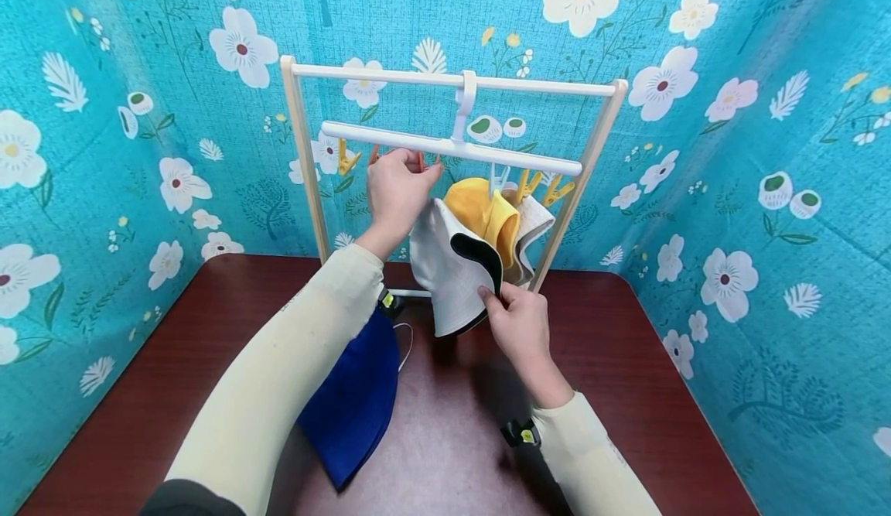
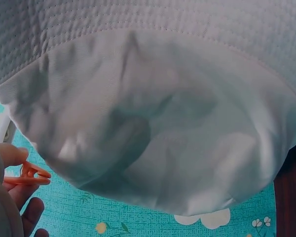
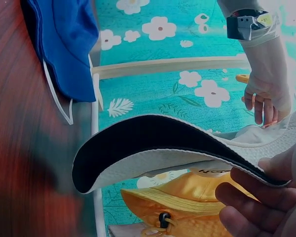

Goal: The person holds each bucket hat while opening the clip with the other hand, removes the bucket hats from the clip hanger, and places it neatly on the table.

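Observation:
My left hand (image 1: 395,195) is up under the white hanger bar (image 1: 390,139), pinching an orange clothespin (image 2: 32,175) between thumb and fingers. Below and beside it hangs a white bucket hat (image 1: 448,272) with a black-lined brim. The thumb and fingers of my right hand (image 1: 520,322) pinch that brim at its lower right edge. In the left wrist view the hat's crown fills most of the picture, beside the clothespin. Just behind the white hat, a yellow hat (image 1: 468,197) with a cord hangs from the bar.
A wooden rack (image 1: 306,160) carries the hanger. Yellow clothespins (image 1: 557,191) and a pale blue clothespin (image 1: 498,178) sit along the bar, with a beige-and-white hat (image 1: 534,218) at its right. On the dark red table (image 1: 612,346), a blue hat (image 1: 362,400) with a white cord lies left of centre.

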The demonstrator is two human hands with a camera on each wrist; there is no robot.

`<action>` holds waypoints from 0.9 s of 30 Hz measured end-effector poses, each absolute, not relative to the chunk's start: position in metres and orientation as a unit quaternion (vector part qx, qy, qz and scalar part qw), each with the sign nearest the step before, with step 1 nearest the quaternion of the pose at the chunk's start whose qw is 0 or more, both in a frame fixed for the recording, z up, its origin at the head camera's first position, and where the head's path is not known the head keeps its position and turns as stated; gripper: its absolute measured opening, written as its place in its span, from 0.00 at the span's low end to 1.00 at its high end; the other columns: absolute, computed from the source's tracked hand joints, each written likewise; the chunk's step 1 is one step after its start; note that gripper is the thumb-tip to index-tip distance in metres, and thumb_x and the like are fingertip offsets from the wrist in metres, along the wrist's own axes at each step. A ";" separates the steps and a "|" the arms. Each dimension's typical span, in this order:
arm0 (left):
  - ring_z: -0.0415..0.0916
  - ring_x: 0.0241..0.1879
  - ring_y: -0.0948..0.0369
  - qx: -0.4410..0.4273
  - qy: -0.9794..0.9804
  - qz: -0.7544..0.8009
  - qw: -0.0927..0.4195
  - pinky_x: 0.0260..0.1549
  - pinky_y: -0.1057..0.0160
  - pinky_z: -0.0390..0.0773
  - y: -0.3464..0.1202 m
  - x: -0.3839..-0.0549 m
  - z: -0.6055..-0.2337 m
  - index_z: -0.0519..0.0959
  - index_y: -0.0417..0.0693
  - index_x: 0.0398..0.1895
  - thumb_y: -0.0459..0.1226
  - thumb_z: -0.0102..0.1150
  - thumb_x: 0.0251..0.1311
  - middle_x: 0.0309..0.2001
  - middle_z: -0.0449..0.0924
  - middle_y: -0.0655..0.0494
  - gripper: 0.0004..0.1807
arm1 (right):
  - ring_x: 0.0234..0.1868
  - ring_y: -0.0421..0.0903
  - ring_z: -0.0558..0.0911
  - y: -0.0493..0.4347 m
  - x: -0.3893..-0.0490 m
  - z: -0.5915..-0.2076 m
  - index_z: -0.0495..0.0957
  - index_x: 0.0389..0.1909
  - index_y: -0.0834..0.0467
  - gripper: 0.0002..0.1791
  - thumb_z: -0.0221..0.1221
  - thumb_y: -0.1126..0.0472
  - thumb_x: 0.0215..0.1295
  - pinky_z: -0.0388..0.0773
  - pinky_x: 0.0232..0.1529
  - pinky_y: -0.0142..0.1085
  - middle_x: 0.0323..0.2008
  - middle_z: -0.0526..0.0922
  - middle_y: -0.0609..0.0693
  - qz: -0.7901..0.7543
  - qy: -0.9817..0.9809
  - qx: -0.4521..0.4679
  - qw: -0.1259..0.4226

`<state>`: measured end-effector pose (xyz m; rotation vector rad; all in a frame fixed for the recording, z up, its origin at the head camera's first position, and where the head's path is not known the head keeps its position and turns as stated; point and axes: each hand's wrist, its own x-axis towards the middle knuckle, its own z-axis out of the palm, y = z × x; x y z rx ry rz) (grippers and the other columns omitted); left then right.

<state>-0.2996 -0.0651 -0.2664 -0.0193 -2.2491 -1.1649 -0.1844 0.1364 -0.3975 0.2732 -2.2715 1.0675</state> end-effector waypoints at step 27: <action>0.83 0.46 0.62 -0.026 -0.845 -0.436 0.308 0.68 0.58 0.61 -0.069 -0.296 -0.269 0.78 0.56 0.27 0.50 0.73 0.60 0.35 0.89 0.62 0.14 | 0.13 0.41 0.61 0.142 -0.172 -0.396 0.88 0.22 0.52 0.12 0.71 0.55 0.65 0.56 0.13 0.34 0.07 0.67 0.40 0.410 -0.857 0.102 0.297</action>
